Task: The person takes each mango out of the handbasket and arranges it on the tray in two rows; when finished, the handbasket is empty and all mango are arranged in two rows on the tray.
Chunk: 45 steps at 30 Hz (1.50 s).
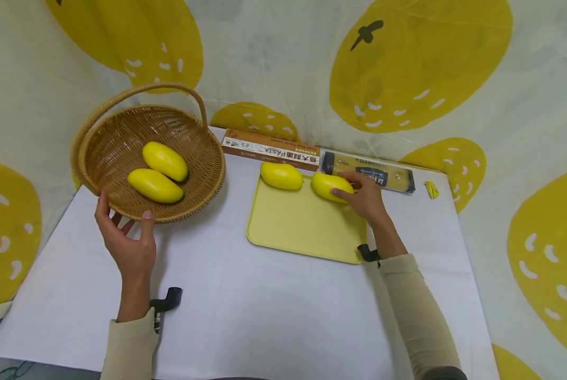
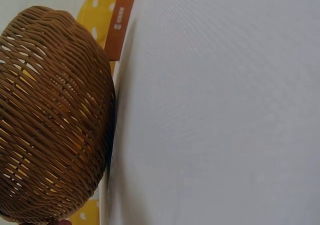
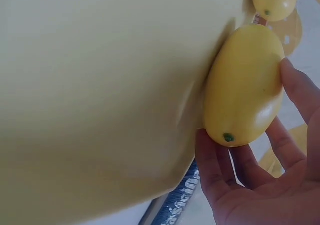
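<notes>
My left hand (image 1: 130, 250) holds the near rim of a round wicker basket (image 1: 201, 158) with an arched handle. Two yellow mangoes (image 1: 166, 160) lie side by side in it. The left wrist view shows the basket's woven outside (image 2: 55, 110), with only a bit of fingertip at the bottom edge. On the right, my right hand (image 1: 368, 199) grips a yellow mango (image 1: 325, 186) at the far part of a pale yellow tray (image 1: 307, 227). In the right wrist view, thumb and fingers sit around this mango (image 3: 245, 85), its green stem spot showing. Another mango (image 1: 281, 176) rests at the tray's far left corner.
Behind the tray lie a long brown and white pasta box (image 1: 269, 150) and a clear pack of spaghetti (image 1: 393, 178). A small crumpled yellow piece (image 1: 432, 189) is at the far right of the white-covered table (image 1: 245, 306). A patterned curtain (image 1: 274, 47) hangs directly behind.
</notes>
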Each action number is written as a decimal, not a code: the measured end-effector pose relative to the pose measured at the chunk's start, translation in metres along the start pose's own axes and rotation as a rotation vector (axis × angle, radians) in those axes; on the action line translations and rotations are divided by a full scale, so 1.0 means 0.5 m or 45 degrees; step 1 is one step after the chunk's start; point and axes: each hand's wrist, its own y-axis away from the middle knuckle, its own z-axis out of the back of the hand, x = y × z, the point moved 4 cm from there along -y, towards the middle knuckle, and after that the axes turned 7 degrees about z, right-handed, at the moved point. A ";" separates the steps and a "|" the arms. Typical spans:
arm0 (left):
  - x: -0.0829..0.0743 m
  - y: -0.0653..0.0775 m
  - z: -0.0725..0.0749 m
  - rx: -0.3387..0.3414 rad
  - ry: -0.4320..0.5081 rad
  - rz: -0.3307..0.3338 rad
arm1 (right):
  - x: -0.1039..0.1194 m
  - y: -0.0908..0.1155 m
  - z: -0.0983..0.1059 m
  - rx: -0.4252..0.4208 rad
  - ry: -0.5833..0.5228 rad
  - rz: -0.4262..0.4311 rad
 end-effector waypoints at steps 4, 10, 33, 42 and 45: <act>0.000 -0.001 -0.001 0.002 0.002 -0.002 | -0.002 -0.005 -0.005 -0.013 0.012 0.002; 0.001 -0.003 -0.001 0.003 -0.002 -0.001 | -0.002 -0.009 -0.009 -0.061 -0.016 0.016; 0.004 0.001 -0.002 -0.001 -0.012 -0.035 | 0.201 0.017 -0.031 -0.307 -0.112 0.432; 0.000 0.001 -0.002 -0.010 -0.026 -0.030 | 0.329 0.023 -0.112 -0.203 -0.322 0.688; 0.002 0.001 -0.002 -0.006 -0.028 -0.030 | 0.369 0.025 -0.140 -0.141 -0.384 0.717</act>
